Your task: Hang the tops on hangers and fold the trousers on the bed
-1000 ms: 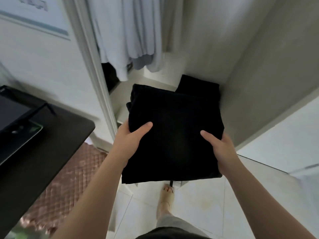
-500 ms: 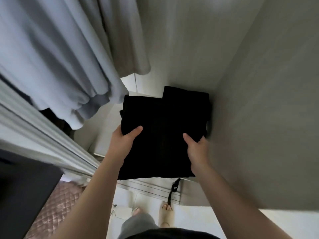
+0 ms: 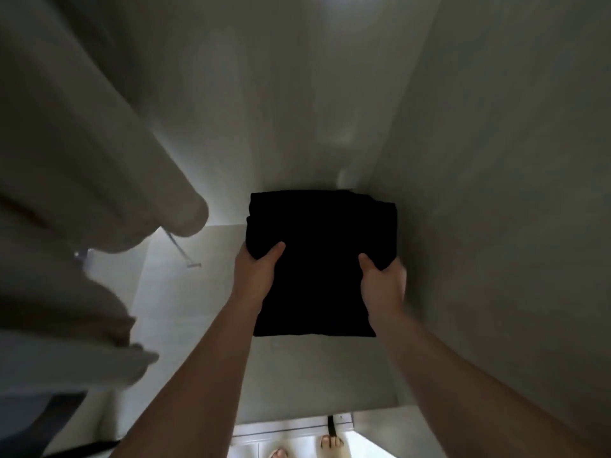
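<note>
Trousers (image 3: 317,259), black and already folded into a flat square, are at centre frame inside the wardrobe, low over its pale shelf (image 3: 178,292) by the right wall. Folding looks done for this pair and stowing is under way; the tops I cannot judge beyond pale garments (image 3: 82,160) hanging at upper left. Left grip (image 3: 256,276) and right grip (image 3: 382,285) each clamp a side edge, thumb on top, fingers hidden beneath, arms stretched forward.
</note>
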Motion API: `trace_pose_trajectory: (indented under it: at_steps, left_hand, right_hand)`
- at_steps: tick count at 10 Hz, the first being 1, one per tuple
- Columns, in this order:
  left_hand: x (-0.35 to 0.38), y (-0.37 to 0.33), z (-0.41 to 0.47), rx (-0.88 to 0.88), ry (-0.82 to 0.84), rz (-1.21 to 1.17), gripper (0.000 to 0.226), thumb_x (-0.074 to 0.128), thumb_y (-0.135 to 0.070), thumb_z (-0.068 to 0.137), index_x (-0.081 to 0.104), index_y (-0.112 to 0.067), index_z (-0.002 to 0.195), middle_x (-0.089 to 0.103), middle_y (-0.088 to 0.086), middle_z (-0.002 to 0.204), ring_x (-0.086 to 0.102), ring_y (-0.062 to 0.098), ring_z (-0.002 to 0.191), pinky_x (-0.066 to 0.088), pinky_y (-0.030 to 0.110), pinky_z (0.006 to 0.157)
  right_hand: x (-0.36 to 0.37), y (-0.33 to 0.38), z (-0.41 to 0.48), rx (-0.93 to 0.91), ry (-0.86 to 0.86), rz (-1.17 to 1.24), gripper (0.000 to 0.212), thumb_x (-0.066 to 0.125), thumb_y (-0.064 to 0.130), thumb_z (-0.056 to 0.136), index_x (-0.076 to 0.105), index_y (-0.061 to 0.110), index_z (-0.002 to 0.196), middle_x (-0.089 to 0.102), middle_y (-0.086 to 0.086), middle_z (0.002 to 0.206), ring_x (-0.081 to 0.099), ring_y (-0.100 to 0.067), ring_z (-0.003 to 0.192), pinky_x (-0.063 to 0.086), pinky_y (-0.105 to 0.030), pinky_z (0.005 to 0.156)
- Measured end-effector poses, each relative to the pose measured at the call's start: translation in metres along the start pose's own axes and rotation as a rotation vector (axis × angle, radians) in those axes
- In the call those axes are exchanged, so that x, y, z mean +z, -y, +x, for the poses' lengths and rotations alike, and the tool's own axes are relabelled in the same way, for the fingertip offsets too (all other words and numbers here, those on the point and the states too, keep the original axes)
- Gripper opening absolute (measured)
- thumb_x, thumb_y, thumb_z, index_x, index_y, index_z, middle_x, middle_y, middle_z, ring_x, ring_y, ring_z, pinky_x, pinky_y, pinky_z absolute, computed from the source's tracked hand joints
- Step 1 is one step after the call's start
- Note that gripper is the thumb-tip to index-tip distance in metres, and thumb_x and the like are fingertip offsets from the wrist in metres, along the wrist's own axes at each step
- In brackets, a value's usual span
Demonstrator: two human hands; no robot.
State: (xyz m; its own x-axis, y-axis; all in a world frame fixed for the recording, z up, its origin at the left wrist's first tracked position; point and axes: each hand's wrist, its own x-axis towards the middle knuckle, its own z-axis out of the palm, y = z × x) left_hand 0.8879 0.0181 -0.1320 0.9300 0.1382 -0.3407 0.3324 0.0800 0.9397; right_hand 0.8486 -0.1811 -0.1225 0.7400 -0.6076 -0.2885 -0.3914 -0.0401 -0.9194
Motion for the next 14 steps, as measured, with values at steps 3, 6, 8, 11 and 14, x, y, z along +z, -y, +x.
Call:
trace_pose_trajectory:
  at_steps: [3,6,8,11,14]
  left_hand:
    - [0.037,0.079,0.083,0.462,-0.096,1.005,0.065,0.045,-0.047,0.102,0.018,-0.036,0.16,0.008,0.003,0.17,0.008,0.032,0.155,0.021,0.051,0.123]
    - [0.054,0.127,0.151,0.486,-0.075,1.062,0.058,0.026,-0.055,0.105,0.004,-0.049,0.158,-0.006,-0.004,0.17,-0.005,0.029,0.156,0.008,0.045,0.124]
    - [0.062,0.12,0.146,0.378,-0.04,1.104,0.058,0.026,-0.055,0.105,0.0,-0.051,0.157,-0.012,-0.005,0.169,-0.009,0.028,0.156,0.007,0.048,0.125]
    - [0.044,0.119,0.046,0.209,0.131,1.359,0.064,0.019,-0.056,0.104,-0.018,-0.044,0.156,-0.024,0.0,0.167,-0.013,0.029,0.155,0.005,0.052,0.125]
    - [-0.013,0.143,-0.107,0.014,0.364,1.267,0.07,0.035,-0.055,0.103,-0.004,-0.042,0.16,-0.018,-0.006,0.168,-0.01,0.022,0.156,0.005,0.051,0.125]
  right_hand:
    - [0.059,-0.043,0.081,-0.532,0.111,-0.881,0.077,0.056,0.036,0.098,0.01,0.036,0.159,-0.002,0.003,0.169,0.002,-0.024,0.154,0.011,-0.053,0.121]
    - [0.107,-0.107,0.14,-0.585,0.101,-1.191,0.061,0.012,0.053,0.102,-0.011,0.041,0.157,-0.014,0.002,0.168,-0.014,-0.029,0.154,0.005,-0.061,0.121]
    - [0.101,-0.106,0.147,-0.522,0.178,-1.232,0.061,0.007,0.055,0.1,-0.021,0.042,0.153,-0.025,0.004,0.165,-0.023,-0.027,0.152,-0.002,-0.059,0.121]
    - [0.038,-0.085,0.09,-0.391,0.513,-1.338,0.067,0.015,0.063,0.101,-0.015,0.041,0.156,-0.023,0.007,0.166,-0.02,-0.02,0.153,-0.005,-0.054,0.123]
    - [-0.042,-0.087,-0.043,-0.161,0.68,-1.24,0.064,0.026,0.057,0.104,0.001,0.039,0.16,-0.011,0.007,0.168,-0.005,-0.022,0.155,0.006,-0.057,0.122]
